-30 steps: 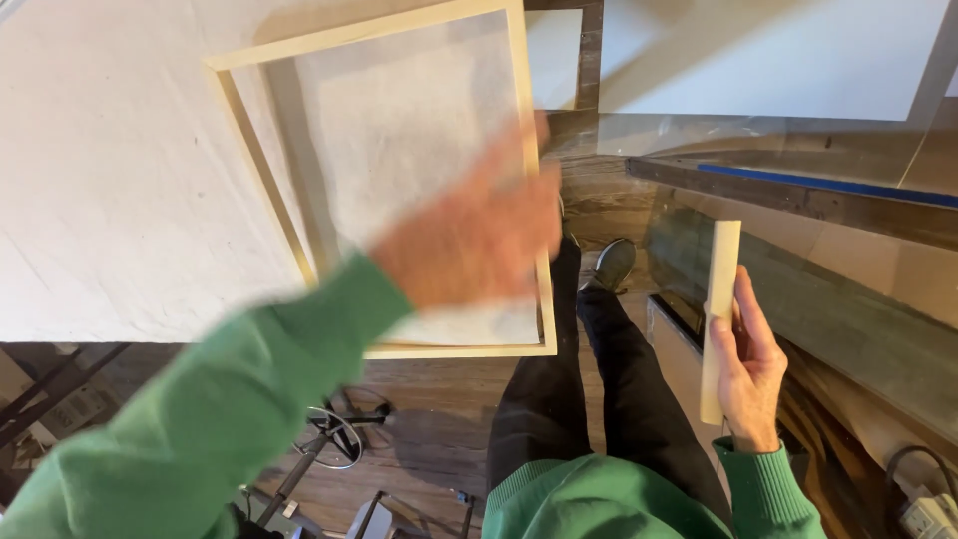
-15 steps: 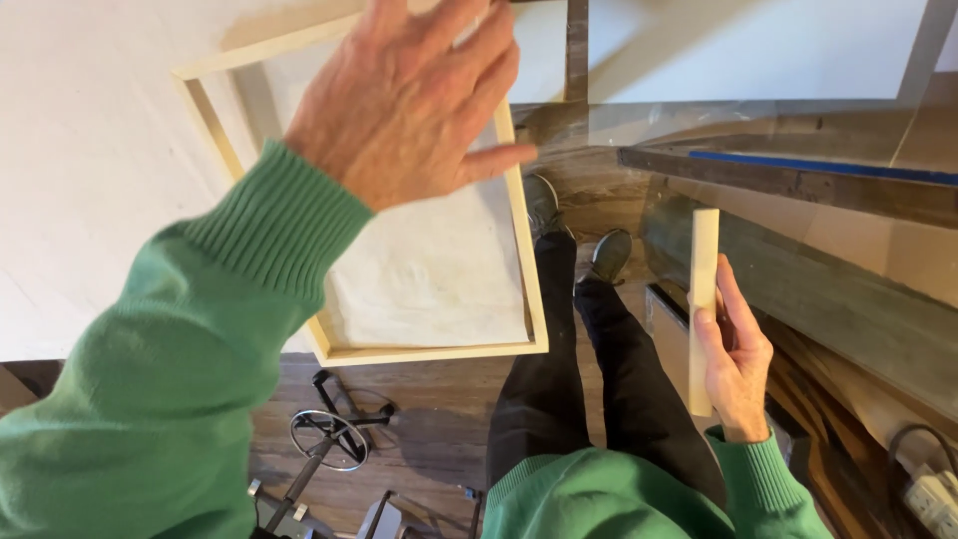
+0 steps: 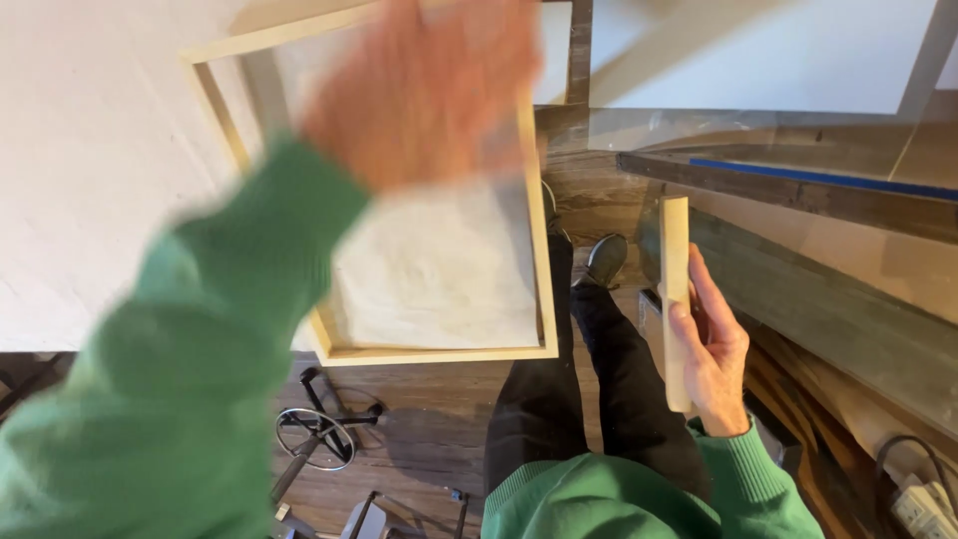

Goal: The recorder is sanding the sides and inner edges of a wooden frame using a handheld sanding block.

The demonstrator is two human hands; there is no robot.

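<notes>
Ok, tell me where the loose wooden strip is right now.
The wooden strip is in the right hand, held upright right of the wooden frame, above the person's dark trousers.

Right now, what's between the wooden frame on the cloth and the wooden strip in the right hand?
In the head view, only the person's dark-trousered legs and shoes over the wood floor separate the frame from the strip.

Our left hand (image 3: 424, 90) is motion-blurred, fingers indistinct, so we can't tell its grip or whether it touches the wooden frame (image 3: 544, 250). It hides the frame's 1 o'clock corner. The frame's top rail and the white panel (image 3: 758, 55) at 1 o'clock are cut by the top edge.
</notes>
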